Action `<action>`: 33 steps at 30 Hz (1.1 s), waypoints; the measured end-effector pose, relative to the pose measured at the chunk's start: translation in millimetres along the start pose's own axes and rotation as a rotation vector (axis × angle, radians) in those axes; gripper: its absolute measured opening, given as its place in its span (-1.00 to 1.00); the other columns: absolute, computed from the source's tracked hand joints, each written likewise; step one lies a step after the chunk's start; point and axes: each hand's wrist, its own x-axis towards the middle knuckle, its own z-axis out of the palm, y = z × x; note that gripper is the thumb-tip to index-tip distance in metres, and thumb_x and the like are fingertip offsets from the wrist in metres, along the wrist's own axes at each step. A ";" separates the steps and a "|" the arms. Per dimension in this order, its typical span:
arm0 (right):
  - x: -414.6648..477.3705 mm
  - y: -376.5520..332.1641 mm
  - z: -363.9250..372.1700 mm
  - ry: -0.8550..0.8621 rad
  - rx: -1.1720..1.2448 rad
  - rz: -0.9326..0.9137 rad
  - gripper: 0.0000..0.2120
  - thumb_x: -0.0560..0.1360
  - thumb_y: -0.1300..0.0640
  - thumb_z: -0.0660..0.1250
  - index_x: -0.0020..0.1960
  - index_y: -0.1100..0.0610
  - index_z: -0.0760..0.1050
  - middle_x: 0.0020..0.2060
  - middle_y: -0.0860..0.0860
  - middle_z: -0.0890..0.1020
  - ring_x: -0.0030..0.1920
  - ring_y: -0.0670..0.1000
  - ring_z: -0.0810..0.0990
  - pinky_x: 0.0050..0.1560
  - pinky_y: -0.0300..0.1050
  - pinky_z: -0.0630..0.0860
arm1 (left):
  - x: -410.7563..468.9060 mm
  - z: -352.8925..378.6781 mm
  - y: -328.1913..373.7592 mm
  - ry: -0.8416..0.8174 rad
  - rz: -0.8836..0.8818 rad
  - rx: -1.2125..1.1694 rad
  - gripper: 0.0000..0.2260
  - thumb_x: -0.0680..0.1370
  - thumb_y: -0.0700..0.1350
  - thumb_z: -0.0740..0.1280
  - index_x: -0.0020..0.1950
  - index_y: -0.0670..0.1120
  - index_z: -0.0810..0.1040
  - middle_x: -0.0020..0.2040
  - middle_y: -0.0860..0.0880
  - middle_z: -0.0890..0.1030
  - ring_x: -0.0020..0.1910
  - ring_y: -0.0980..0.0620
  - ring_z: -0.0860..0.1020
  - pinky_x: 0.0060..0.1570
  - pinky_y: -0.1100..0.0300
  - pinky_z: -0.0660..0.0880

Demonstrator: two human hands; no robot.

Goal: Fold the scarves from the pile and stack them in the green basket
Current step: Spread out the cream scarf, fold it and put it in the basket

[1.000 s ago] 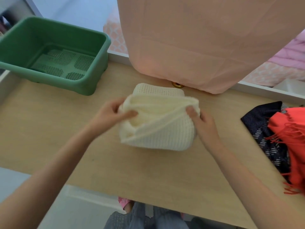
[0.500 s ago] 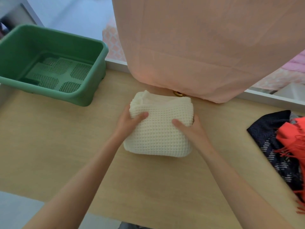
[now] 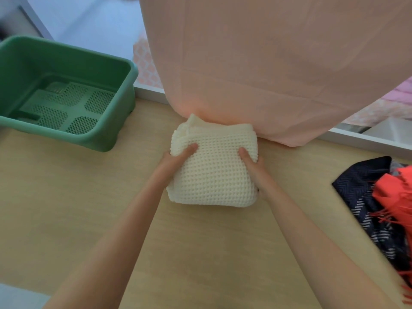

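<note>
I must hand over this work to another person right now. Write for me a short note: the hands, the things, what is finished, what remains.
Hands: left hand and right hand both grip the folded cream scarf by its sides, thumbs on top.
Things: the cream scarf is at mid table, just before the pink cloth. The green basket is far left, with no scarf in it. The navy scarf and orange scarf lie unfolded at the right.
Done: cream scarf folded.
Left: put it in the basket, then fold and stack the other scarves.
</note>
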 end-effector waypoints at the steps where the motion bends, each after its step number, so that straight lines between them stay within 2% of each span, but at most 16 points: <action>1: -0.7 0.9 -1.6 -0.016 0.020 0.030 -0.23 0.42 -0.29 0.31 0.48 0.04 0.14 0.28 0.00 0.47 0.16 0.02 0.50 0.10 -0.05 0.47 | -4.2 -0.9 -1.6 -0.036 -0.037 -0.022 -0.09 0.26 0.41 0.40 0.47 -0.03 0.27 0.34 0.01 0.45 0.28 -0.05 0.44 0.18 0.08 0.36; 4: -15.2 4.2 -1.2 -0.076 0.067 0.077 -0.30 0.46 -0.22 0.32 0.47 0.03 0.17 0.26 0.00 0.50 0.07 -0.02 0.52 -0.17 -0.18 0.46 | -25.1 -1.2 -13.1 -0.075 -0.062 -0.058 -0.23 0.32 0.37 0.37 0.40 0.00 0.34 0.27 0.03 0.49 0.21 -0.02 0.48 0.17 0.10 0.36; 6: -23.7 8.2 1.3 -0.100 0.065 0.093 -0.31 0.44 -0.21 0.33 0.45 0.03 0.19 0.24 -0.01 0.52 0.03 -0.06 0.54 -0.16 -0.20 0.46 | -40.4 -2.6 -24.0 -0.086 -0.044 -0.092 -0.32 0.31 0.38 0.37 0.32 0.05 0.40 0.17 0.04 0.56 0.09 0.06 0.53 0.11 0.11 0.40; 8: -30.2 12.4 3.0 -0.141 0.065 0.136 -0.29 0.43 -0.21 0.35 0.46 0.02 0.18 0.25 0.01 0.52 0.07 -0.03 0.55 -0.06 -0.14 0.48 | -55.8 -6.1 -36.2 -0.091 -0.081 -0.161 -0.38 0.33 0.35 0.37 0.28 0.08 0.40 0.10 0.07 0.57 0.04 0.10 0.53 0.09 0.12 0.40; 10: -37.4 14.1 5.9 -0.200 0.072 0.176 -0.29 0.41 -0.21 0.38 0.44 0.01 0.22 0.21 0.01 0.56 0.12 0.01 0.56 0.01 -0.08 0.50 | -68.8 -10.2 -49.2 -0.081 -0.127 -0.219 -0.31 0.28 0.35 0.41 0.30 0.05 0.40 0.14 0.05 0.58 0.09 0.05 0.54 0.13 0.09 0.43; 13: -47.7 12.7 12.8 -0.244 0.032 0.219 -0.27 0.35 -0.23 0.42 0.42 0.03 0.31 0.14 0.02 0.61 0.10 0.03 0.60 -0.05 -0.08 0.52 | -87.0 -19.0 -61.3 -0.078 -0.167 -0.328 -0.15 0.16 0.38 0.50 0.34 0.01 0.44 0.13 0.01 0.63 0.10 -0.01 0.59 0.17 0.01 0.50; 15: -58.2 3.1 20.1 -0.264 -0.007 0.217 -0.24 0.33 -0.25 0.43 0.42 0.04 0.32 0.14 0.02 0.62 0.11 0.05 0.60 -0.02 -0.06 0.52 | -101.1 -30.1 -59.1 -0.128 -0.216 -0.407 -0.16 0.16 0.37 0.51 0.33 -0.01 0.45 0.11 -0.03 0.65 0.10 -0.04 0.60 0.20 -0.05 0.49; 17: -72.3 -19.5 28.2 -0.285 -0.051 0.173 -0.29 0.34 -0.23 0.43 0.39 0.05 0.36 0.13 0.02 0.63 0.11 0.06 0.61 0.03 -0.03 0.52 | -117.9 -45.5 -49.0 -0.182 -0.236 -0.475 -0.22 0.21 0.34 0.50 0.31 -0.02 0.46 0.09 -0.05 0.66 0.10 -0.06 0.61 0.21 -0.07 0.49; 19: -90.9 -53.1 38.8 -0.314 -0.089 0.091 -0.39 0.36 -0.18 0.42 0.32 0.06 0.43 0.07 0.01 0.67 0.07 0.06 0.64 0.10 0.02 0.52 | -134.7 -64.6 -36.0 -0.212 -0.182 -0.558 -0.37 0.33 0.26 0.45 0.29 -0.04 0.49 0.08 -0.05 0.67 0.10 -0.04 0.62 0.21 -0.05 0.49; 20: -100.8 -73.8 46.2 -0.333 -0.109 0.028 -0.45 0.37 -0.15 0.42 0.28 0.06 0.47 0.04 0.00 0.68 0.05 0.05 0.66 0.08 0.01 0.54 | -144.6 -76.0 -26.1 -0.225 -0.136 -0.599 -0.45 0.39 0.20 0.42 0.28 -0.05 0.50 0.08 -0.06 0.67 0.10 -0.04 0.62 0.21 -0.04 0.49; 23: -126.8 -142.6 78.0 -0.358 -0.155 -0.166 -0.65 0.41 -0.07 0.37 0.13 0.07 0.55 -0.06 -0.02 0.71 -0.07 -0.03 0.69 -0.18 -0.15 0.60 | -170.6 -117.0 10.0 -0.233 0.054 -0.699 -0.57 0.50 0.11 0.34 0.30 -0.06 0.50 0.14 -0.07 0.65 0.13 -0.03 0.61 0.22 -0.03 0.49; 25: -135.3 -190.6 108.3 -0.375 -0.223 -0.304 -0.67 0.37 -0.08 0.35 0.07 0.05 0.57 -0.11 -0.05 0.71 -0.12 -0.07 0.69 -0.23 -0.20 0.60 | -177.2 -150.2 33.1 -0.168 0.215 -0.748 -0.53 0.49 0.11 0.37 0.35 -0.04 0.45 0.19 -0.06 0.62 0.17 -0.04 0.59 0.22 -0.06 0.49; 28: -131.8 -258.8 172.3 -0.400 -0.341 -0.484 -0.63 0.32 -0.15 0.38 0.05 0.03 0.57 -0.12 -0.10 0.71 -0.13 -0.11 0.68 -0.18 -0.23 0.60 | -168.1 -201.5 61.5 -0.019 0.395 -0.840 -0.45 0.45 0.09 0.41 0.40 -0.02 0.39 0.22 -0.05 0.60 0.19 -0.04 0.57 0.20 -0.09 0.49; 30: -113.0 -294.7 225.7 -0.389 -0.399 -0.577 -0.61 0.36 -0.16 0.43 0.07 0.06 0.58 -0.08 -0.06 0.70 -0.08 -0.08 0.68 -0.09 -0.17 0.59 | -143.9 -239.1 74.3 0.117 0.416 -0.916 -0.42 0.41 0.12 0.43 0.38 0.01 0.39 0.19 -0.03 0.62 0.15 -0.04 0.60 0.14 -0.11 0.52; 33: -75.7 -329.0 314.5 -0.405 -0.549 -0.699 -0.62 0.45 -0.19 0.36 0.09 0.07 0.56 -0.10 -0.07 0.64 -0.13 -0.12 0.62 -0.14 -0.22 0.54 | -97.0 -287.9 88.9 0.354 0.382 -1.017 -0.15 0.19 0.28 0.54 0.38 0.04 0.36 0.17 -0.02 0.62 0.11 -0.07 0.61 0.11 -0.18 0.52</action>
